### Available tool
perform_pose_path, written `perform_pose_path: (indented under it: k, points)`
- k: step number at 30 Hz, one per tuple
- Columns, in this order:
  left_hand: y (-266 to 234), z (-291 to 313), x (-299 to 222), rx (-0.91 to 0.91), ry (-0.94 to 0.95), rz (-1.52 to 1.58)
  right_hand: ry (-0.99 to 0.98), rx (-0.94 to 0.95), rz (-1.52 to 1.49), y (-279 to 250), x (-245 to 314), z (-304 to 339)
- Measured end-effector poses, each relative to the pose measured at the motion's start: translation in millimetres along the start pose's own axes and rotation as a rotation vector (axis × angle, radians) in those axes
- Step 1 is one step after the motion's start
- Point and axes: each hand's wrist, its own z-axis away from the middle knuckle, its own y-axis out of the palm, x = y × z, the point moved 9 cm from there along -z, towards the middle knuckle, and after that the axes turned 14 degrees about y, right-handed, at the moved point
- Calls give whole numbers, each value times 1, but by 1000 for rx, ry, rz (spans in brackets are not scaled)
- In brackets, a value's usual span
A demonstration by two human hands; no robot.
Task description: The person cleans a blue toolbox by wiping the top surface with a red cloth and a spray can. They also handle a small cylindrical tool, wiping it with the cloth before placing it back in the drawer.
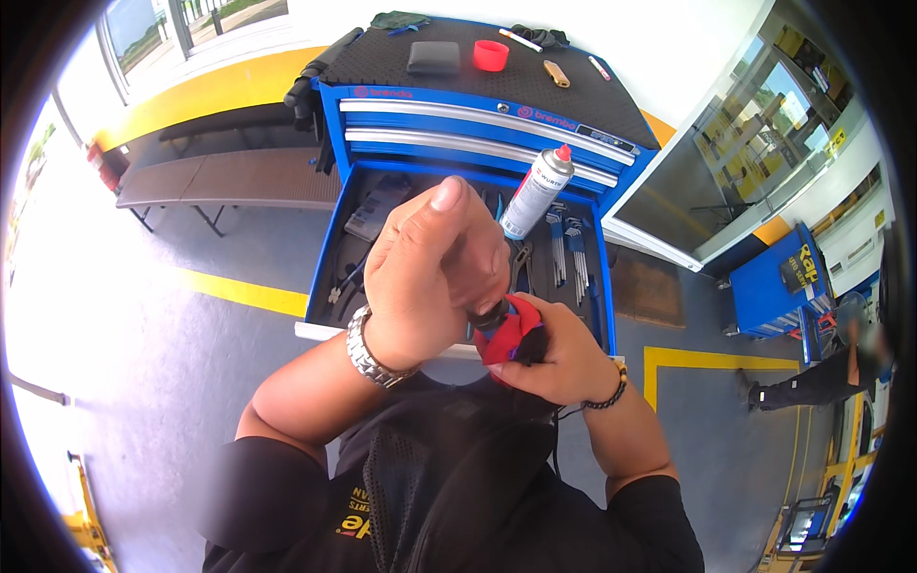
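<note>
One red cloth point(511, 336) is held between two bare hands, in front of one open drawer point(328, 244). By the right hand point(564, 355) the cloth is clamped, pinched between thumb and fingers; the left hand point(430, 263) is curled just above it, thumb raised, and whether anything is gripped inside cannot be told. The cloth is bright red, soft and bunched in folds, with a black patch at its right side; a small dark piece point(489, 316) is seen between the hands, its kind unclear. In the drawer, one slim metal spray can point(537, 194) with a red cap is stood at a tilt, and two sets of hex keys point(558, 244) are laid side by side, thin and straight. On the cabinet's black textured mat point(382, 59) are placed one flat dark rectangular case point(434, 57), one red round cup-like piece point(490, 55), one tan oblong item point(556, 74) and two slender white markers point(521, 40). One metal-link watch point(371, 351) is worn on the left wrist, one beaded bracelet point(611, 390) on the right.
</note>
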Motion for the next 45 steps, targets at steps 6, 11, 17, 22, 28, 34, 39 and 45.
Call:
perform_pose_path:
  k: [6, 11, 17, 22, 28, 34, 39, 45]
  points:
    - [-5, -2, 1, -10, -10, -1, 29, 140, -150, 7, -12, -13]
    - [-17, -2, 1, -104, 68, -248, 16, -307, 222, 5, 1, -5]
    - [-34, 9, 14, -87, 21, -358, 6, -334, 436, -3, 0, -6]
    - [-49, 31, 48, -336, -75, -49, -18, -284, 393, -14, -17, -18]
    - [-101, 39, 67, -566, -114, 134, 38, -166, -92, -27, -69, -31]
    - [-119, 23, 32, -657, 61, 131, 245, -640, 762, -70, -167, -36]
    - [-86, 13, 45, -591, 78, 259, -277, -92, -505, -21, -62, -36]
    - [-36, 21, 66, 206, -253, 57, -390, -613, -514, -113, -25, 16]
